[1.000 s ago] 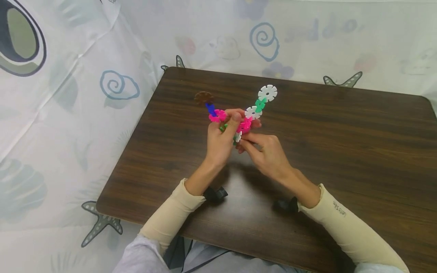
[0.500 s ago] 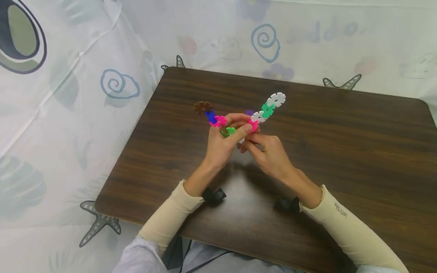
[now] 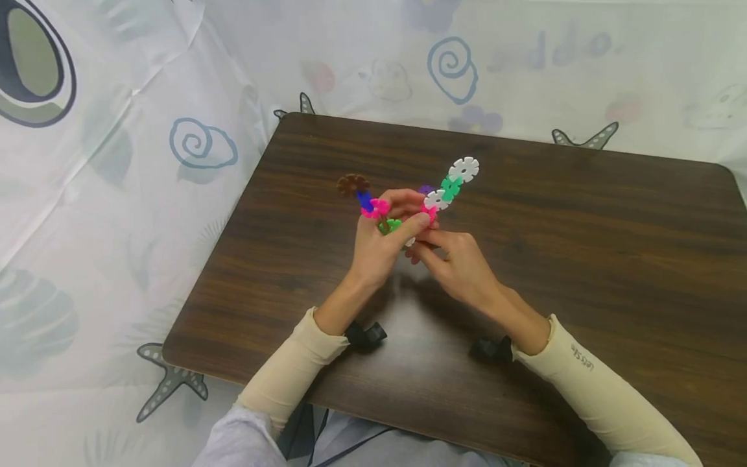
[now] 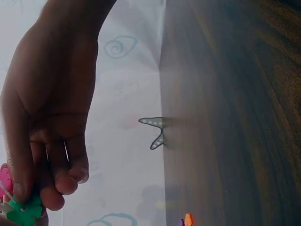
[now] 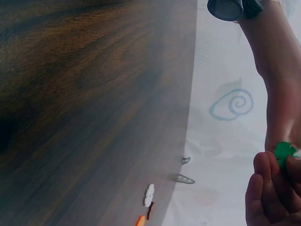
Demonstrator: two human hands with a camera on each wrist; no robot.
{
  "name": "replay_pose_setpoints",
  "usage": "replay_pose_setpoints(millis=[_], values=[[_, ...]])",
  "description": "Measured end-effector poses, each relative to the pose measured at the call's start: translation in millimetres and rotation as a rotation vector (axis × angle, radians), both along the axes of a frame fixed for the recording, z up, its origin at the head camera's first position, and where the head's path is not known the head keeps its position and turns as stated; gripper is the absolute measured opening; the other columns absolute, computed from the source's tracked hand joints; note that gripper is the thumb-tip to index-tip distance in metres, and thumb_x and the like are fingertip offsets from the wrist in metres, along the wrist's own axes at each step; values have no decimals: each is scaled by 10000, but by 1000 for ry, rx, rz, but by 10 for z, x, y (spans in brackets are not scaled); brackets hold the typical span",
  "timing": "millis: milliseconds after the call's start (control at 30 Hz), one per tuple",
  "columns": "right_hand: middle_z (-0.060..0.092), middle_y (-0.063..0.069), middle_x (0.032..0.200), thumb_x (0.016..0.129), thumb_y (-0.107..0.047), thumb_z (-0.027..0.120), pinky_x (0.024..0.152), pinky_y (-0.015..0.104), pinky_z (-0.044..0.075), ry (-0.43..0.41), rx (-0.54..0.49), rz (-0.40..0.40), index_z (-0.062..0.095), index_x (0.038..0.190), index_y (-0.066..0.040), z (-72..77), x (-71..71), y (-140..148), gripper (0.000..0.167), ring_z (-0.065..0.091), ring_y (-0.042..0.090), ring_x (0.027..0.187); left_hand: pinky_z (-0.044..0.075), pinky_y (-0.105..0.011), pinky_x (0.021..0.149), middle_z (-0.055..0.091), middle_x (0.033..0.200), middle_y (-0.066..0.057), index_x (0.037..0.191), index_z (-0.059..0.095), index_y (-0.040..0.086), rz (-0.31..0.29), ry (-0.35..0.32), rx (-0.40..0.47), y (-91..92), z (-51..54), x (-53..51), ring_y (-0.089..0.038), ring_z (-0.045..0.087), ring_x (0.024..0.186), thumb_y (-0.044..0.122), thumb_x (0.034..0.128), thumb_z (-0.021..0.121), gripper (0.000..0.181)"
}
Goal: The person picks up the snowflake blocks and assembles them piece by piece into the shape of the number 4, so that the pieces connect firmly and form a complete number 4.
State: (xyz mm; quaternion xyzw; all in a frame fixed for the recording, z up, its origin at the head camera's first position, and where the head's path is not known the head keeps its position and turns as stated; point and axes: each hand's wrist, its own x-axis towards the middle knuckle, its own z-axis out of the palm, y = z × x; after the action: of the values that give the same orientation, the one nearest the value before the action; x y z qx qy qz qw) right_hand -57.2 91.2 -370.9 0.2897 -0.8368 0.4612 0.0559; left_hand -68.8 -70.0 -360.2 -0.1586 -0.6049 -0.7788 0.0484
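Note:
Interlocking plastic snowflake discs, joined in a branched chain, are held above the table between both hands. One arm of the chain ends in a brown disc (image 3: 353, 185), followed by blue and pink discs (image 3: 376, 208). The other ends in a white disc (image 3: 464, 170), with a teal disc (image 3: 450, 188) below it. My left hand (image 3: 382, 250) grips the middle, near a light green disc (image 3: 392, 225). My right hand (image 3: 458, 259) pinches the lower part beside the left thumb, largely hiding what it holds. A green disc (image 4: 26, 211) shows at the fingertips in the left wrist view.
The dark wood table (image 3: 560, 259) lies under the hands. Black wrist-camera housings (image 3: 367, 336) hang beneath the wrists. A printed white curtain (image 3: 373, 52) surrounds the far and left sides. Small orange (image 4: 188, 219) and white pieces (image 5: 149, 195) show low in the wrist views.
The chain has turned and tilted in my hands; its white-ended arm shifted right and then slightly back. My left thumb has moved right across the middle, while my right hand stays nearly still.

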Motion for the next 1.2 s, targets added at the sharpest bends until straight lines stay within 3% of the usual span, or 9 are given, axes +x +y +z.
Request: replay_pose_setpoints(millis=[133, 267, 500, 733, 867, 1033, 1200], values=[[777, 72, 847, 983, -56, 676, 770, 391, 634, -5, 2, -7, 764, 1073, 7, 9, 0, -14, 141, 733, 194, 771, 626, -307, 752, 786, 918, 20, 1060, 647, 23, -23, 0, 56, -6, -35, -13, -195, 783, 853, 71, 921, 674, 149], [774, 65, 829, 984, -44, 663, 745, 369, 625, 13, 5, -19, 767, 1039, 0, -3, -12, -14, 126, 727, 186, 759, 627, -310, 759, 784, 899, 20, 1006, 649, -13, -16, 31, 41, -6, -54, -31, -202, 778, 848, 65, 916, 676, 122], [764, 53, 827, 995, -55, 656, 767, 379, 625, -26, 46, -2, 753, 1026, -18, -1, -18, -7, 108, 708, 161, 762, 629, -327, 799, 796, 962, -19, 1118, 657, -25, 6, 29, 38, -5, -53, -37, -296, 784, 929, 92, 915, 737, 247], [757, 57, 820, 999, -45, 632, 746, 372, 623, -30, 51, 21, 737, 964, -28, -37, -14, -25, 112, 716, 188, 760, 569, -261, 660, 788, 845, 27, 981, 698, 34, 37, 29, 68, 33, -56, -24, -196, 756, 812, 68, 887, 758, 117], [775, 66, 873, 1000, -81, 651, 742, 365, 633, -45, 60, 38, 754, 1022, -32, -59, -29, -10, 117, 721, 174, 773, 583, -258, 647, 778, 814, 18, 961, 705, 27, 58, 8, 94, 32, -53, -24, -158, 753, 762, 34, 885, 739, 84], [788, 67, 1046, 990, -178, 700, 762, 372, 625, -122, 218, 15, 734, 1221, -63, 38, -129, 127, 260, 696, 183, 809, 585, -255, 652, 766, 837, 25, 962, 691, -29, 118, 5, 71, -62, -15, -46, -153, 758, 744, 52, 892, 738, 116], [767, 114, 1023, 998, -194, 690, 794, 425, 583, -181, 404, -60, 690, 1276, -36, 79, -420, 277, 320, 675, 255, 854, 596, -247, 687, 767, 847, 20, 958, 689, -31, 147, 21, 65, -198, 1, -52, -187, 765, 758, 59, 903, 733, 115]])
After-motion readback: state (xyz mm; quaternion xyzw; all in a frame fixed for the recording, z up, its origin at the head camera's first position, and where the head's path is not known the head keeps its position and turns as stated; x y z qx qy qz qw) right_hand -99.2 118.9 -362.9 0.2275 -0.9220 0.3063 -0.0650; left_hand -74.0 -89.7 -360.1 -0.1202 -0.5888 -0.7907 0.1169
